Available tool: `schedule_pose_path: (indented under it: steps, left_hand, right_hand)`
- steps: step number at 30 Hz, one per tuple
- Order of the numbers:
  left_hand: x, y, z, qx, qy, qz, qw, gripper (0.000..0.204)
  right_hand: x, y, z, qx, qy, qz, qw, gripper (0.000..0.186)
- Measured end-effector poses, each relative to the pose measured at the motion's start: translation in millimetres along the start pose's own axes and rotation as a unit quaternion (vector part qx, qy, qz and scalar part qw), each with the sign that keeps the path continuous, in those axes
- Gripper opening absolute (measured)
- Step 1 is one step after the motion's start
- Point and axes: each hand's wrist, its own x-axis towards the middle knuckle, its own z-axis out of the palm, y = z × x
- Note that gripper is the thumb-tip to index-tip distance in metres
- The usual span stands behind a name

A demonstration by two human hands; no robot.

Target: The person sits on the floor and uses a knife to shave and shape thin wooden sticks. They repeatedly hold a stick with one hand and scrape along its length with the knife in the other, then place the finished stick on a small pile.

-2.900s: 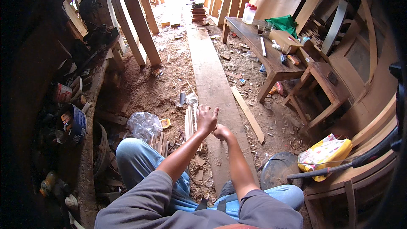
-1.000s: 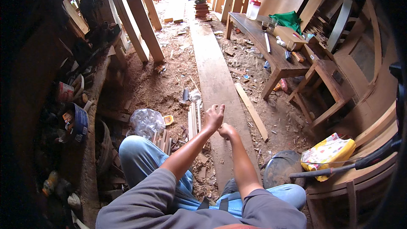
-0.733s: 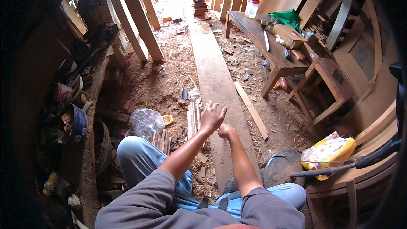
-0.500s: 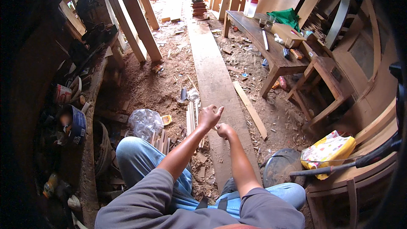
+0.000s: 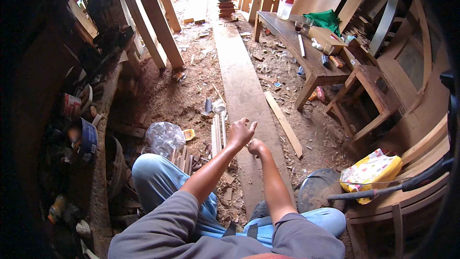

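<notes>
Over a long wooden plank (image 5: 237, 69) my two hands are close together. My left hand (image 5: 241, 132) is closed, its thumb standing up and its fingers curled. Just below and to its right, my right hand (image 5: 259, 149) is closed in a fist. A small pale bit shows between them, too small to name, and the fingers hide what they hold. Beside the plank on the left lie several thin wooden strips (image 5: 217, 133). Another flat strip of wood (image 5: 283, 124) rests along the plank's right side.
At the right stands a wooden table (image 5: 316, 69) with jars, a green cloth and boxes, beside a small wooden stool frame (image 5: 366, 100). A clear plastic bag (image 5: 164, 139) sits left among wood shavings. A yellow patterned bag (image 5: 371, 175) lies near right. Stacked wood pieces (image 5: 226, 7) rest far ahead.
My left hand has shifted slightly right, nearer to my right hand, which has moved only a little. Both hands stay closed above the plank.
</notes>
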Motion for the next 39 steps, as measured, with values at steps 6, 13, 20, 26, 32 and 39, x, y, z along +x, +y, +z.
schedule_pose_path:
  steps: [6, 13, 20, 26, 32, 39]
  left_hand:
    - [-1.1, -2.6, -1.2, -0.014, -0.022, -0.004, 1.0, 0.049]
    - [-1.1, -6.5, 2.4, -0.009, -0.02, 0.026, 0.999, 0.047]
    - [3.7, -10.8, 2.5, -0.022, 0.0, 0.019, 1.0, 0.044]
    - [4.8, -16.7, 1.6, -0.001, 0.0, 0.005, 1.0, 0.042]
    - [1.7, -12.9, 1.5, -0.003, -0.013, 0.011, 1.0, 0.043]
    - [-0.8, -8.1, -0.2, -0.014, -0.006, 0.01, 1.0, 0.043]
  right_hand:
    - [-4.0, 1.6, 6.2, 0.01, 0.046, -0.045, 0.998, 0.043]
    - [5.7, 2.9, 8.1, -0.037, 0.06, -0.004, 0.997, 0.04]
    - [0.2, 0.9, 14.6, -0.061, 0.089, 0.012, 0.994, 0.037]
    - [4.7, -5.4, 2.3, -0.013, -0.001, -0.018, 1.0, 0.038]
    - [28.7, -1.9, 15.0, -0.097, 0.079, -0.047, 0.991, 0.041]
    - [24.1, 2.2, 12.3, -0.029, 0.047, -0.008, 0.998, 0.04]
